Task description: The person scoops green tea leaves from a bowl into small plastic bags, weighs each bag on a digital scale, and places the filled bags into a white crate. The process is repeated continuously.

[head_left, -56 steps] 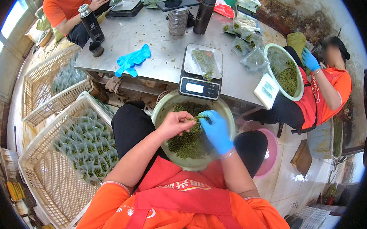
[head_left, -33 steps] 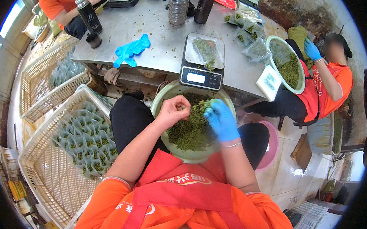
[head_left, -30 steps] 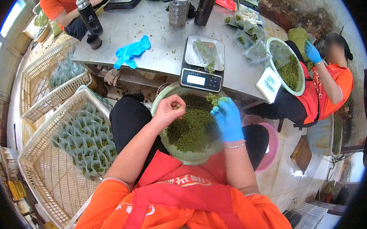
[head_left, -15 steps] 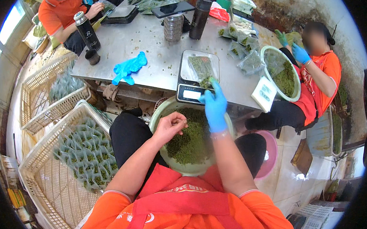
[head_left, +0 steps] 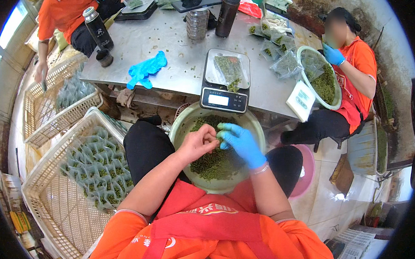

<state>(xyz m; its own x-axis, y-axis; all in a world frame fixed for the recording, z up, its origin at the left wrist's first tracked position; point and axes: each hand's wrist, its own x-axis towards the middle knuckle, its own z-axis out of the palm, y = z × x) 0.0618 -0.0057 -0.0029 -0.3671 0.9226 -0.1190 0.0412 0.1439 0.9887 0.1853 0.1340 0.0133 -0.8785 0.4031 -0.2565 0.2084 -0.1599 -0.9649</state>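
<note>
My bare left hand point(head_left: 199, 142) and my blue-gloved right hand point(head_left: 242, 144) meet fingertip to fingertip over a pale green basin point(head_left: 259, 148) between my knees. The left fingers are pinched and the right ones curled; whatever lies in them is too small to make out. Small green peppercorn-like grains point(head_left: 214, 169) fill the bottom of the basin. Just beyond my hands, a digital scale point(head_left: 224, 99) stands at the table's near edge. On its pan lies a clear plastic bag point(head_left: 228, 68) of green grains, with a few spilling at its mouth.
A crate of filled bags point(head_left: 97, 175) stands at my left, another crate point(head_left: 33, 117) behind it. On the metal table point(head_left: 176, 77) lie a blue glove point(head_left: 147, 70), a dark flask point(head_left: 228, 13) and more bags point(head_left: 286, 65). A co-worker point(head_left: 361, 63) at right holds a basin point(head_left: 336, 101). A pink basin point(head_left: 306, 169) is beside my right knee.
My right hand has come back from the bag on the scale to my left hand over the basin. The right co-worker's gloved hand has moved toward the face; the left co-worker's arm reaches toward the far crate.
</note>
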